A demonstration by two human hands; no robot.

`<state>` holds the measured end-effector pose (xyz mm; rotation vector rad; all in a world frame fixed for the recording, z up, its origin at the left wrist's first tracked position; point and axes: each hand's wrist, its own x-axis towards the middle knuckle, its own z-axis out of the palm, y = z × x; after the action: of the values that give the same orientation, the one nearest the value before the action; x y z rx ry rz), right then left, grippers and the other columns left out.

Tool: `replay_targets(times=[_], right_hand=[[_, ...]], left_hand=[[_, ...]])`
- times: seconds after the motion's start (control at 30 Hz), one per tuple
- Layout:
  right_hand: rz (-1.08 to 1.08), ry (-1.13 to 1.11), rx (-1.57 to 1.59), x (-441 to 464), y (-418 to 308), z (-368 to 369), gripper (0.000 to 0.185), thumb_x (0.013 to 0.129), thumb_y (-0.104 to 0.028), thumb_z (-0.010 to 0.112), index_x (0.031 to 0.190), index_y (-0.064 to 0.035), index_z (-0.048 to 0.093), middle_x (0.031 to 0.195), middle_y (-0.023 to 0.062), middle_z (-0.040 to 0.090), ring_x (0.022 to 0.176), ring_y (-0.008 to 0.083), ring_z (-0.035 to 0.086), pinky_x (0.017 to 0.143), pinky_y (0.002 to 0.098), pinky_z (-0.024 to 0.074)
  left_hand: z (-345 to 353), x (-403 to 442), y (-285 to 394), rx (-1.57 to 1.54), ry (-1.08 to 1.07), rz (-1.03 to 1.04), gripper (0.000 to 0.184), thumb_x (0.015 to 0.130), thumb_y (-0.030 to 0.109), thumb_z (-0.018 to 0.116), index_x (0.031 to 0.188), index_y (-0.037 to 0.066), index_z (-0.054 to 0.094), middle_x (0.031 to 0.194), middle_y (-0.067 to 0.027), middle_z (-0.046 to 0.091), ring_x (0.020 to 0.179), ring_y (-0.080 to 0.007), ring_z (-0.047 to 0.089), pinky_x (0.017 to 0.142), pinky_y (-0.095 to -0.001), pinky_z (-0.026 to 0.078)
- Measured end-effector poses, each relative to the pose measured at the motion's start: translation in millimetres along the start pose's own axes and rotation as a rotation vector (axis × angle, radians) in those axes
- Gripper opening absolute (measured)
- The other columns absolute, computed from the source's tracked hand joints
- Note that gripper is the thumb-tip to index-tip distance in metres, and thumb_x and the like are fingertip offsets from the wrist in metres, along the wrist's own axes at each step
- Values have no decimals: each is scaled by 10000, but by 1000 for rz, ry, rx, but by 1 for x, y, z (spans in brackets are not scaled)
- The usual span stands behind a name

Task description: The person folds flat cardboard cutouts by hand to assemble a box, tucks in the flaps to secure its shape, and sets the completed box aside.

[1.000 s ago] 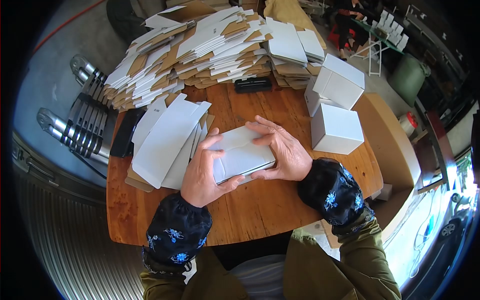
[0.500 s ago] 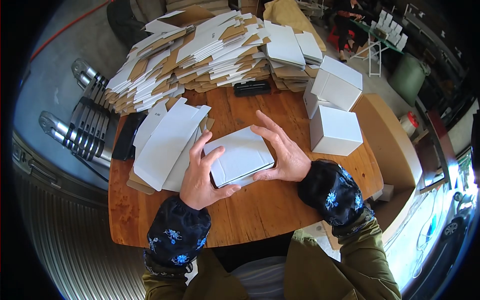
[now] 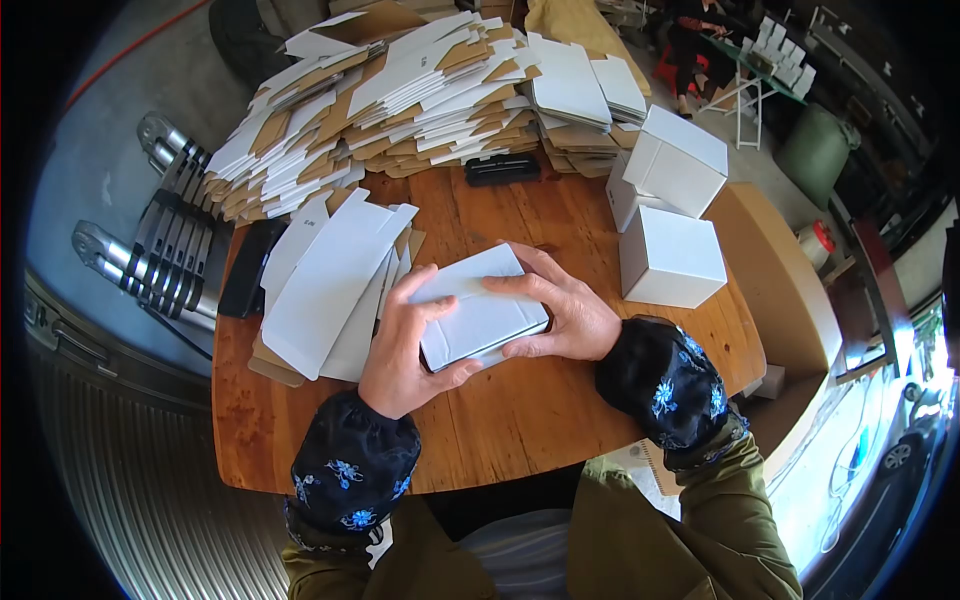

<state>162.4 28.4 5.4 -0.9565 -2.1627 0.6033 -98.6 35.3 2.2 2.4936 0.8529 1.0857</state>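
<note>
A white cardboard box (image 3: 475,320) with its lid down is between my hands over the near middle of the wooden table (image 3: 500,440). My left hand (image 3: 405,345) grips its left side, thumb at the near corner and fingers on the top. From the right, my right hand (image 3: 565,310) presses fingers on the lid and holds the thumb against the front edge. A thin dark gap runs along the front under the lid. Left of the box lie several flat white box blanks (image 3: 335,285), close to my left hand.
A tall heap of unfolded box blanks (image 3: 400,100) covers the table's back. Finished white boxes (image 3: 672,258) stand at the right, some stacked. A black object (image 3: 502,170) lies by the heap. Beside the table is a large open carton (image 3: 780,290); a person (image 3: 695,40) sits far back.
My right-hand fingers have come down from a raised, spread pose onto the lid. My left fingers have also closed in on the box, which stays in nearly the same place.
</note>
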Motion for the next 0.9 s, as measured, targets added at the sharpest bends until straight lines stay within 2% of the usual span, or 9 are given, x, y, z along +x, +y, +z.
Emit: replay_targets(times=[0.03, 0.23, 0.33, 0.43, 0.63, 0.73, 0.83, 0.9], right_hand=[[13, 2, 15, 0, -1, 0, 712, 725, -469, 812, 1338, -232, 538, 1496, 237, 312, 1320, 439, 426, 1043, 461, 446], [3, 47, 15, -2, -1, 5, 694, 724, -448, 825, 1312, -201, 551, 1481, 245, 331, 1312, 432, 443, 1025, 449, 466], [78, 34, 115, -3, -3, 4, 696, 726, -460, 822, 1308, -188, 554, 1476, 247, 339, 1320, 424, 439, 1030, 453, 461], [89, 34, 173, -3, -2, 3, 702, 731, -475, 813, 1307, -167, 556, 1475, 242, 347, 1336, 412, 423, 1049, 462, 435], [17, -1, 260, -3, 5, 4, 730, 740, -485, 802, 1322, -140, 530, 1394, 217, 408, 1359, 402, 350, 1105, 488, 322], [15, -13, 340, -2, -1, 3, 746, 735, -465, 810, 1331, -133, 509, 1326, 207, 428, 1340, 383, 337, 1123, 488, 283], [39, 46, 403, -3, -1, 7, 734, 736, -433, 816, 1326, -130, 502, 1299, 196, 424, 1317, 363, 348, 1119, 485, 276], [13, 102, 353, -3, -1, 7, 730, 731, -416, 827, 1316, -123, 501, 1303, 191, 412, 1303, 363, 363, 1093, 476, 315]], left_hand=[[1, 0, -1, -3, 7, -6, 619, 805, 443, 765, 1183, 58, 463, 1393, -248, 379, 1265, -419, 439, 1031, -497, 394], [4, -3, -4, -65, 86, -3, 637, 790, 464, 772, 1123, 55, 416, 1365, -268, 428, 1209, -408, 494, 983, -484, 430], [2, -5, -6, -118, 115, -40, 644, 792, 481, 767, 1117, 52, 413, 1346, -260, 444, 1200, -379, 498, 986, -474, 420], [-1, -4, -6, -137, 147, -30, 625, 734, 339, 837, 1081, 34, 416, 1312, -259, 471, 1157, -391, 531, 945, -469, 458], [-1, -10, -17, -361, 196, -97, 588, 778, 398, 807, 1055, 44, 429, 1278, -213, 488, 1176, -328, 505, 984, -442, 409], [-1, -11, -19, -526, 201, -166, 583, 798, 416, 792, 1068, 55, 422, 1322, -200, 442, 1241, -337, 464, 1022, -450, 380], [3, -7, -11, -722, 255, -229, 631, 803, 436, 786, 1121, 76, 378, 1406, -193, 336, 1297, -354, 422, 1057, -471, 361], [8, -4, -10, -731, 333, -176, 696, 799, 453, 784, 1192, 94, 336, 1439, -187, 274, 1328, -363, 387, 1079, -480, 348]])
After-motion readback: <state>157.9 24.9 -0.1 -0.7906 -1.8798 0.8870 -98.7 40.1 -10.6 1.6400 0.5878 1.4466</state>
